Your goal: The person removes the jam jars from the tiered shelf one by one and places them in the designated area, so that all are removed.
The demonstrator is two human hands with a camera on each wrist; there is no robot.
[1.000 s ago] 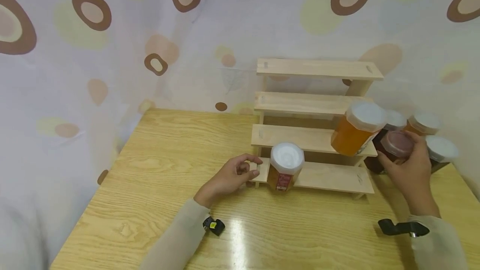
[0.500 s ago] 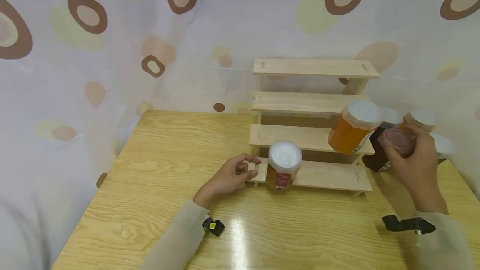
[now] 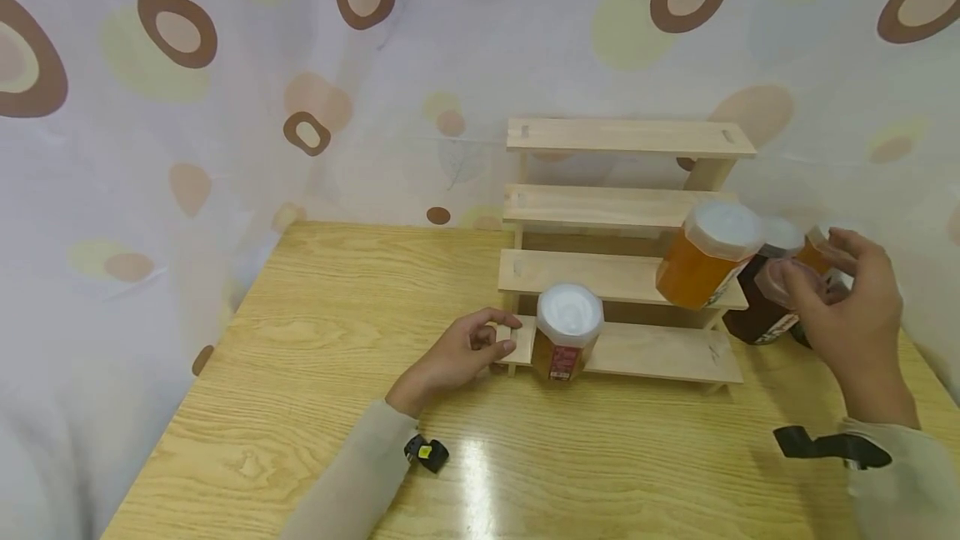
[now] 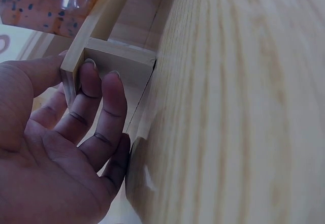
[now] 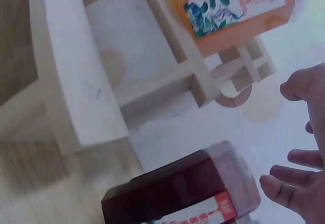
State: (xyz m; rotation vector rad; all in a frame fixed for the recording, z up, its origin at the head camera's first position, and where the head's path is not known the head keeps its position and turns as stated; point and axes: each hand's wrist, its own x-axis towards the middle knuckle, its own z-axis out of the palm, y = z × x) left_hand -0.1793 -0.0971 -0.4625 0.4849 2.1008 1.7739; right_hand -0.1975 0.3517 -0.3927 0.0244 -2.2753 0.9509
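Observation:
My left hand [image 3: 461, 352] pinches the left end of the lowest shelf [image 3: 660, 350] of a wooden stepped stand; the left wrist view shows fingertips [image 4: 90, 79] under the board's edge. Beside that hand, an amber jar [image 3: 567, 340] with a white lid stands on the lowest shelf. An orange jar [image 3: 693, 269] occupies the right end of the shelf above. Right of the stand is a dark red jar [image 5: 172, 188] with a pinkish lid. My right hand [image 3: 862, 315] is beside that lid, fingers spread and apart from it in the right wrist view.
More jars, including an orange one [image 3: 813, 252], cluster behind the right hand and are partly hidden. The stand's top shelf [image 3: 630, 137] is close to a patterned cloth backdrop [image 3: 420, 48]. Wooden tabletop [image 3: 315, 340] extends left and in front.
The right hand has drawn off to the right, its fingers coming away from the pinkish-lidded jar they held around the lid. The left hand keeps its grip on the shelf end.

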